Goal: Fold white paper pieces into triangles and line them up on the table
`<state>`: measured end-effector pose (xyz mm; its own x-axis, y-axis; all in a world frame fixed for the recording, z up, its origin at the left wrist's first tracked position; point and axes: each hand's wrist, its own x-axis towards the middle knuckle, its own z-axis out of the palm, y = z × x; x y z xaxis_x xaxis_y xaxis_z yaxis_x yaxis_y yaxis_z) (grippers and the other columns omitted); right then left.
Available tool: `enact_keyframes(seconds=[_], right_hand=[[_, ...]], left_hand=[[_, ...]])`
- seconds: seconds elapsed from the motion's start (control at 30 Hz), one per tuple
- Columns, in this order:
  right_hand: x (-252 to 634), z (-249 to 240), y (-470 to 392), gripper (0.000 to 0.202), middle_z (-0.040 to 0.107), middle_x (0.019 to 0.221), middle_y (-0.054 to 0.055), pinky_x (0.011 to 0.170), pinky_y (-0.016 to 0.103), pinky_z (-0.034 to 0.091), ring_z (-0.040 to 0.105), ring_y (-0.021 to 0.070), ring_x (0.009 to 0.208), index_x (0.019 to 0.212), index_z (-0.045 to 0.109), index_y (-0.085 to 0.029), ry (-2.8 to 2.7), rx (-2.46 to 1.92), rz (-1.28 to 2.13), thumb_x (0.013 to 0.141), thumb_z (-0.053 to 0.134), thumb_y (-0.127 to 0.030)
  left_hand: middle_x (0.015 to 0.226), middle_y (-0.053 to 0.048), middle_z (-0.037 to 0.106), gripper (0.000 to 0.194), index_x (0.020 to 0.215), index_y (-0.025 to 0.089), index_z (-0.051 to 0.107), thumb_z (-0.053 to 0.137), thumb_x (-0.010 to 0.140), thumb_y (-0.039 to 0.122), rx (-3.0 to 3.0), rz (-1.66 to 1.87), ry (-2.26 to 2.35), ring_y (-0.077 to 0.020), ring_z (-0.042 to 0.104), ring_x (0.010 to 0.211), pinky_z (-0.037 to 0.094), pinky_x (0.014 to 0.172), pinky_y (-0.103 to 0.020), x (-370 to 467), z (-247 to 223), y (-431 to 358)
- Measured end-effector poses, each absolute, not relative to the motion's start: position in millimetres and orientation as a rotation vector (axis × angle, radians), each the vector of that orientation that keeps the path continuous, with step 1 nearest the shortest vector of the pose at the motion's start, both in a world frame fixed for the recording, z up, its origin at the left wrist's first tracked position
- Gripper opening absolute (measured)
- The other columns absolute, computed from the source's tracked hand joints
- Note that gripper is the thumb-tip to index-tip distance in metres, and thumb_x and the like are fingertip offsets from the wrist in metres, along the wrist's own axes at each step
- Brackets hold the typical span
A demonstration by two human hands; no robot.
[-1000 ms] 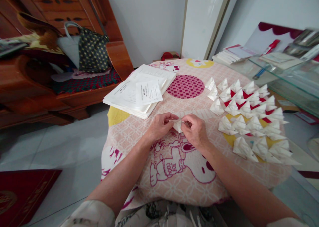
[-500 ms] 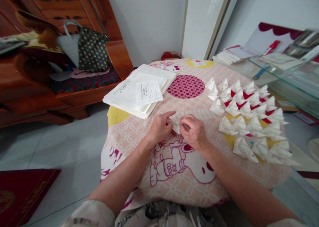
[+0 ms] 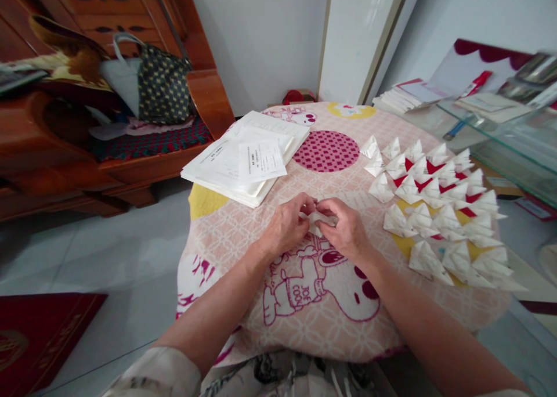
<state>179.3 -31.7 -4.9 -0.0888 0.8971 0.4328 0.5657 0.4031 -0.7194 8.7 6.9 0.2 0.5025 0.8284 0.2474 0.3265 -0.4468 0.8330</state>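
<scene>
A small piece of folded white paper [image 3: 319,222] is held between my two hands over the middle of the table. My left hand [image 3: 290,223] pinches its left side, with thumb and fingers bent inward. From the right, my right hand [image 3: 343,226] grips the other side, fingertips nearly meeting those of the left. My fingers cover much of the paper, so its exact shape is hidden. Rows of folded paper pieces with pointed tips [image 3: 421,217] stand on the right of the table. Beyond my left hand lies a stack of printed paper sheets [image 3: 217,170].
A patterned cloth [image 3: 319,295] covers the round table. To its right is a glass shelf [image 3: 500,130] with a red marker [image 3: 481,80] near it. A wooden bench [image 3: 126,179] at the left bears a dark patterned bag [image 3: 163,86]. A red box-like object [image 3: 47,333] lies on the floor.
My hands have drawn closer together on the paper. My left index finger, stretched out before, is now bent in, and the right fingers have shifted along the paper's upper edge.
</scene>
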Motion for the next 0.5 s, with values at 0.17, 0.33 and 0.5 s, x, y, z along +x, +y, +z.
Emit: enact_keyframes(seconds=[0.17, 0.33, 0.5], right_hand=[[188, -5, -34, 0.031, 0.07, 0.098, 0.006, 0.074, 0.033, 0.054, 0.067, 0.0199, 0.082, 0.106, 0.065, -0.021, -1.776, -1.388, 0.406, 0.076, 0.067, -0.013], [197, -6, -36, 0.024, 0.072, 0.092, 0.006, 0.067, 0.03, 0.053, 0.065, 0.0179, 0.073, 0.1, 0.067, -0.02, -1.737, -1.433, 0.45, 0.077, 0.065, -0.015], [195, -6, -34, 0.013, 0.072, 0.083, 0.005, 0.062, 0.03, 0.051, 0.064, 0.017, 0.066, 0.091, 0.068, -0.019, -1.678, -1.452, 0.513, 0.079, 0.067, -0.023]], left_hand=[[0.118, -0.008, 0.069, 0.035, 0.095, 0.017, 0.068, 0.046, 0.075, 0.0, 2.155, 0.816, 0.922, -0.0186, 0.066, 0.105, 0.057, 0.084, -0.031, 8, 0, 7], [0.106, -0.007, 0.072, 0.022, 0.094, 0.018, 0.073, 0.055, 0.083, 0.013, 2.273, 0.728, 1.004, -0.0201, 0.068, 0.095, 0.055, 0.087, -0.034, 13, -1, 5], [0.094, -0.008, 0.072, 0.016, 0.084, 0.017, 0.072, 0.056, 0.086, 0.018, 2.301, 0.659, 1.172, -0.0212, 0.067, 0.089, 0.053, 0.082, -0.033, 21, 5, -1]])
